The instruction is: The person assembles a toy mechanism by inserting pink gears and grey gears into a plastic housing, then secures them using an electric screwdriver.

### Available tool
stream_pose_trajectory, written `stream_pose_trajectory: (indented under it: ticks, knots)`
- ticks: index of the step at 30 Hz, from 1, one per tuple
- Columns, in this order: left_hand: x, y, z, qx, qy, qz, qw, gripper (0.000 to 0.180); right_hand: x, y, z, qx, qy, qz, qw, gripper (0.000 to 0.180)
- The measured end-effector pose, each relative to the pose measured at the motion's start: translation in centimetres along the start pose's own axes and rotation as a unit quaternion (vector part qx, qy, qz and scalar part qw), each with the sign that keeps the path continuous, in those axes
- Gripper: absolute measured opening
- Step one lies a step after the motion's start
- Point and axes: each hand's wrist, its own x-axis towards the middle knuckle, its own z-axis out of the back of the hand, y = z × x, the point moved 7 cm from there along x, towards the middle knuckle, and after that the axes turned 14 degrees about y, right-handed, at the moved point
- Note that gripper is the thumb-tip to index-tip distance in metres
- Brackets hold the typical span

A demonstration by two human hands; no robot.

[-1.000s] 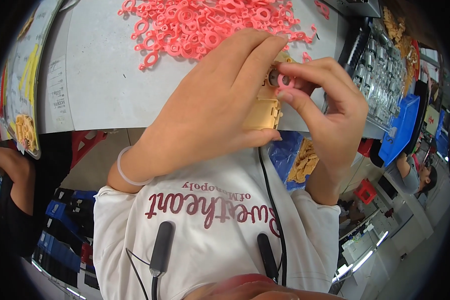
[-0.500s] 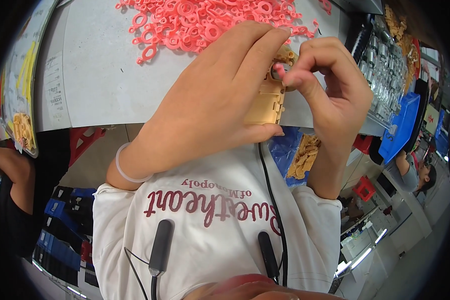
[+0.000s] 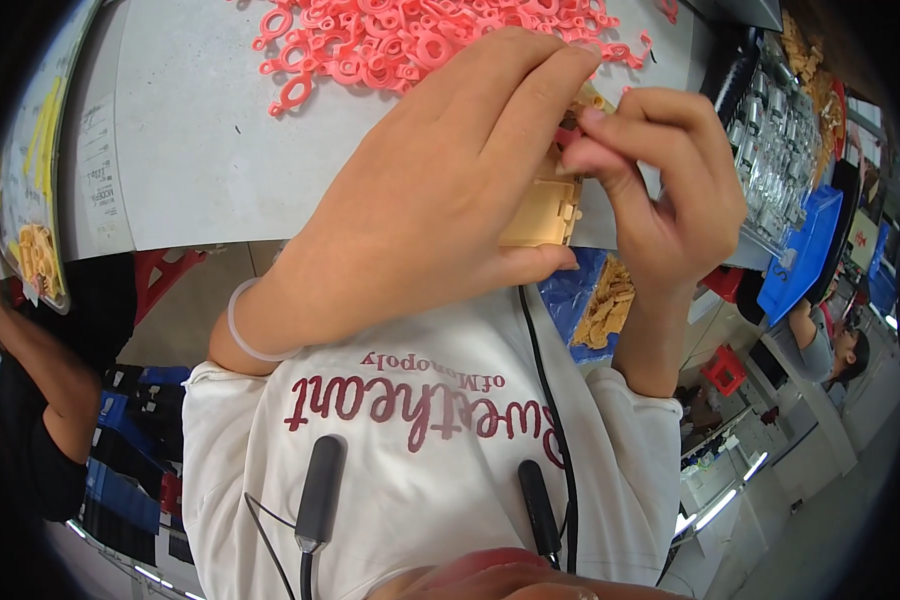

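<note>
Evidently for steadiness, left hand (image 3: 435, 175) grips cream casing (image 3: 540, 215) over table (image 3: 210, 190) near edge | right hand (image 3: 678, 185) pinches pink piece (image 3: 567, 137) near casing's far end, presumably for control | pink pile (image 3: 390, 45) beyond, seemingly for reach

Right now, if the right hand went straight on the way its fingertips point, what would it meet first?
Probably the cream casing held in the left hand, though its depth from the right hand is unclear.
</note>
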Motion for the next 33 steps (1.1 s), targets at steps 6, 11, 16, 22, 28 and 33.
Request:
stream_pose_trajectory:
  ticks: [6,11,16,22,28,33]
  knots:
    - [0.1,0.1,0.1,-0.012,0.005,0.001,1.0,0.102,0.2,-0.9,0.1,0.079,0.038,-0.058,0.994,0.025]
    - [0.0,-0.3,0.0,-0.006,0.015,-0.001,1.0,0.103,0.3,-1.0,0.1,0.064,0.061,-0.058,0.994,0.027]
    - [0.1,0.0,0.3,-0.033,0.026,-0.029,0.999,0.1,0.1,-1.0,0.4,0.025,0.045,-0.035,0.998,0.032]
    - [1.5,-0.7,0.9,0.024,-0.019,-0.038,0.999,0.041,-4.3,-7.2,7.3,-0.072,-0.177,-0.334,0.923,0.05]
    - [1.5,-0.2,1.4,-0.016,-0.046,0.002,0.999,0.02,-3.7,-9.5,5.3,-0.067,-0.108,-0.443,0.887,0.077]
    - [1.8,-0.2,0.9,-0.016,-0.056,-0.025,0.998,0.022,-6.7,-5.3,8.9,0.033,-0.348,-0.243,0.905,0.062]
